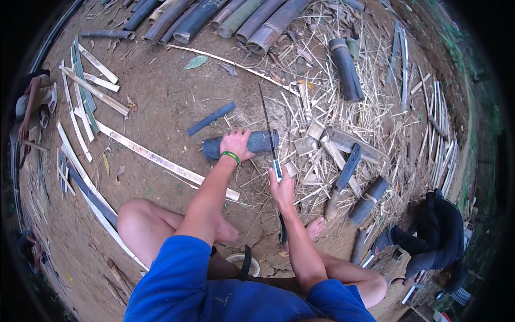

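A short, dark bamboo section (261, 141) lies crosswise on the dirt in front of my crossed legs. My left hand (236, 145), with a green band at the wrist, presses down on its middle, fingers curled over the far side. In my right hand (282, 189) is the pale handle of a hand saw (269, 126). Its long thin blade points away from me and crosses the bamboo close to the right end. How deep the teeth sit cannot be made out. A thin dark bamboo strip (211, 118) lies just beyond the section.
Bamboo poles (236, 19) lie side by side at the far edge. Split strips (161, 158) spread to the left. Shavings, a machete-like tool (346, 169), and bamboo pieces (369, 199) lie right. A person (429, 236) crouches at lower right; others are at the left edge.
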`<state>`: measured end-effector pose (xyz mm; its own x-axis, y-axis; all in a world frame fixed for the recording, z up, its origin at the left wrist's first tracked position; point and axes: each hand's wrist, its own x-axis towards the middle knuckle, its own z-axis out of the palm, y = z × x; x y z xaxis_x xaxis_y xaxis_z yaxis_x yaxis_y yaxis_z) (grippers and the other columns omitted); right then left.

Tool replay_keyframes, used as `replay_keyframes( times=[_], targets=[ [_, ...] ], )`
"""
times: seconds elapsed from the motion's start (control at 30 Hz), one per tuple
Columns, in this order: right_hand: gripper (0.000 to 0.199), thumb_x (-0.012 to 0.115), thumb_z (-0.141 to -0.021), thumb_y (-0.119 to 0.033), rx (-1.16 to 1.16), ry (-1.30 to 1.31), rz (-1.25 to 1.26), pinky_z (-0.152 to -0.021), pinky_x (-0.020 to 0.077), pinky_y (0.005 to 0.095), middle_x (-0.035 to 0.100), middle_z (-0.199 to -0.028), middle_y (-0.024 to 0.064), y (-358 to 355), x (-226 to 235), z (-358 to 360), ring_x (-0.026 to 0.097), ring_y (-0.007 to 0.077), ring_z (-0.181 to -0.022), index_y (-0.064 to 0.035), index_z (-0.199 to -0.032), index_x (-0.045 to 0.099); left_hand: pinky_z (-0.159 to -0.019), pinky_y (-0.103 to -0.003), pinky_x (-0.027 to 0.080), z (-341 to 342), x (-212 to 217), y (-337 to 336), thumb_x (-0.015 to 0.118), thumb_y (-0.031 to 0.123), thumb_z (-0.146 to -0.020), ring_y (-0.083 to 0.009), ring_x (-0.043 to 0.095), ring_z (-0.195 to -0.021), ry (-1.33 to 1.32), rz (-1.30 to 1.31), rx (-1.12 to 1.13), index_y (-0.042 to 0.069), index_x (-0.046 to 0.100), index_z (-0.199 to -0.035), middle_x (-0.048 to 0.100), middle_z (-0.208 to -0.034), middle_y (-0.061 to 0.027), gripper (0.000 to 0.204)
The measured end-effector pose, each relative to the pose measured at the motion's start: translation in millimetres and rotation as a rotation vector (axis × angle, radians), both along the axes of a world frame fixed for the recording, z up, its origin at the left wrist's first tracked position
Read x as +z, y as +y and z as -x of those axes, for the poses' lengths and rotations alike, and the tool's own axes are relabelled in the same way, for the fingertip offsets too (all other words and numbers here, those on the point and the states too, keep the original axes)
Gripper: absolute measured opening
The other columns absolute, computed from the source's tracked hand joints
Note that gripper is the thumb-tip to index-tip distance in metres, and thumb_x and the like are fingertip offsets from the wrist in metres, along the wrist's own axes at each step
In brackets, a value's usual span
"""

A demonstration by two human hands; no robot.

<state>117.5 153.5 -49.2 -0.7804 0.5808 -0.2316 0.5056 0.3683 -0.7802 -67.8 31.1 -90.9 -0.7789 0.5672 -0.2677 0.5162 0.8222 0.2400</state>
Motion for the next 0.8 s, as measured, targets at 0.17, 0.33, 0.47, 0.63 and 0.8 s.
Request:
replay_keyframes(
  times=[0.17,0.33,0.47,0.63,0.8],
  targets=[
    [0.040,0.067,-0.100,-0.036,0.023,-0.087,0.002,-0.073,0.0560,0.0525,0.072,-0.084,0.0281,-2,-3,5,0.073,0.0464,-0.081,-0.0025,-0.121,0.068,-0.096,-0.048,0.055,-1,-7,2,0.088,0.047,-0.062,-0.0347,0.068,-0.109,0.001,-0.026,0.026,0.016,0.059,-0.126,0.064,-0.122,-0.0120,0.077],
    [0.040,0.064,-0.101,-0.037,0.039,-0.146,-0.095,-0.073,0.0561,0.0541,0.072,-0.083,0.0289,-12,2,-22,0.072,0.0478,-0.081,-0.0023,-0.121,0.068,-0.096,-0.048,0.055,0,-13,0,0.088,0.047,-0.061,-0.0325,0.065,-0.116,-0.025,-0.049,0.036,0.017,0.060,-0.125,0.064,-0.121,-0.0102,0.077],
    [0.041,0.064,-0.100,-0.035,0.084,-0.164,-0.118,-0.074,0.0561,0.0553,0.071,-0.083,0.0298,-15,17,-20,0.072,0.0493,-0.081,0.0002,-0.120,0.067,-0.096,-0.048,0.055,0,-16,-4,0.088,0.046,-0.060,-0.0310,0.061,-0.121,-0.008,-0.070,0.036,0.018,0.060,-0.126,0.063,-0.122,-0.0096,0.077],
    [0.038,0.065,-0.100,-0.032,0.113,-0.195,-0.115,-0.073,0.0563,0.0555,0.071,-0.083,0.0302,1,-5,36,0.071,0.0502,-0.080,0.0024,-0.117,0.066,-0.096,-0.048,0.055,2,-9,7,0.088,0.045,-0.060,-0.0316,0.062,-0.120,-0.044,-0.050,0.051,0.017,0.060,-0.127,0.063,-0.123,-0.0099,0.078],
    [0.033,0.066,-0.099,-0.028,0.086,-0.141,-0.073,-0.072,0.0554,0.0542,0.070,-0.081,0.0301,-15,14,-32,0.071,0.0489,-0.080,0.0028,-0.112,0.068,-0.096,-0.048,0.056,6,-9,-2,0.088,0.045,-0.060,-0.0325,0.062,-0.120,-0.062,-0.034,0.075,0.017,0.061,-0.127,0.062,-0.124,-0.0103,0.078]
  ],
)
